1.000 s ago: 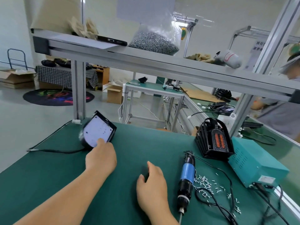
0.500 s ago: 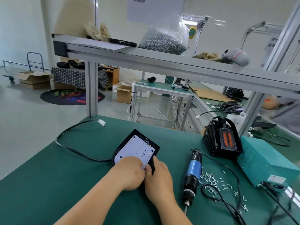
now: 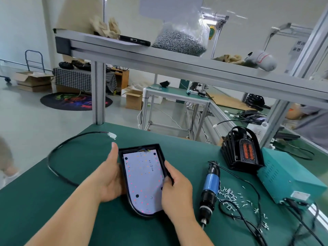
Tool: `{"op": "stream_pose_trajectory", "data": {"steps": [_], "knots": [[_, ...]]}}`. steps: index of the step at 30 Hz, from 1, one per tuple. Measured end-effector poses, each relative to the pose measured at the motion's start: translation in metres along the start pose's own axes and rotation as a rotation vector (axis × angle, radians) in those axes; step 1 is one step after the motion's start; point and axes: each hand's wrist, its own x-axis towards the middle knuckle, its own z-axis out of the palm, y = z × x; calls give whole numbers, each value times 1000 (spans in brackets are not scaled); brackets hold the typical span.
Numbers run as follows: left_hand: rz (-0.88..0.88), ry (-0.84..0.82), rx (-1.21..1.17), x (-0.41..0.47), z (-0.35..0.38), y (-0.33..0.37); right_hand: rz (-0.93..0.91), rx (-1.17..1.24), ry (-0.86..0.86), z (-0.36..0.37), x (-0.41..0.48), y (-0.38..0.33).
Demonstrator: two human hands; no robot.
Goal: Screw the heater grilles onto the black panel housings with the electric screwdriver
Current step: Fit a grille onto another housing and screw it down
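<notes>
Hands: left hand (image 3: 110,181) grips the left edge, right hand (image 3: 174,190) pinches the right edge of the black round-ended panel housing (image 3: 143,180), white dotted board up, mid green table (image 3: 44,201).
Right: blue-and-black electric screwdriver (image 3: 210,187) lying flat, small silver screws (image 3: 230,196) scattered beside.
Farther right: teal metal power box (image 3: 287,176), white label unreadable.
Behind: black ribbed heater grille (image 3: 239,148), apart from the housing.
Shelf: clear bag of screws (image 3: 179,41).

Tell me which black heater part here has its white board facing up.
The flat panel housing held between left hand and right hand; the ribbed grille stands beside the teal box.
</notes>
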Motion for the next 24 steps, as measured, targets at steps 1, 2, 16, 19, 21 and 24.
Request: {"op": "stream_pose_trajectory", "data": {"steps": [1, 2, 16, 19, 21, 24], "knots": [[15, 0, -76, 2, 1, 0, -38, -18, -13, -1, -1, -1], [31, 13, -127, 5, 2, 1, -69, -39, -18, -2, -1, -1], [66, 56, -218, 8, -12, 14, -221, 2, -94, -22, 2, -2], [131, 71, -244, 10, -9, 14, -243, 50, -58, -22, 1, -2], [180, 45, -289, 9, -3, 14, -223, 81, -33, -21, 1, 0], [249, 30, -280, 9, 8, 13, -144, 127, -48, -17, 0, 4]]}}
